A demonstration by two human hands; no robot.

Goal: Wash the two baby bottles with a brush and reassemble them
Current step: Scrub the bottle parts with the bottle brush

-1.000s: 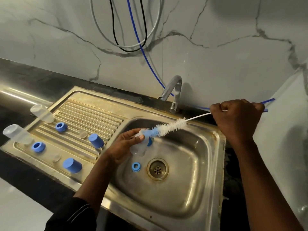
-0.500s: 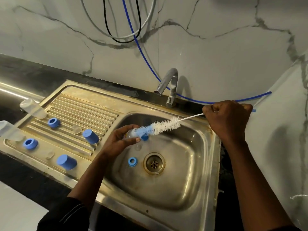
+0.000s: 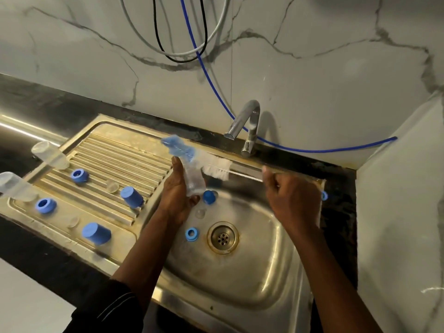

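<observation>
The left hand [image 3: 176, 198] is gripping the clear bottle body [image 3: 195, 182] over the sink basin [image 3: 264, 280]. The right hand [image 3: 293, 200] is clenching the bottle brush [image 3: 216, 168] by its wire handle. Hold the bottle steady and align the bristles with its mouth before inserting.

Sink layout: ribbed steel drainboard [image 3: 125, 152] left of the steel basin [image 3: 252, 284].
Two clear plastic bottles [image 3: 49, 156] [image 3: 14, 186] lie at the drainboard's left edge, blue plastic caps [image 3: 131, 197] [image 3: 96, 233] nearer the basin. Near my left hand [image 3: 177, 198] a blue plastic ring [image 3: 191, 234] lies in the basin, left of the round metal drain [image 3: 223, 237] — chrome tap [image 3: 247, 121] behind.
</observation>
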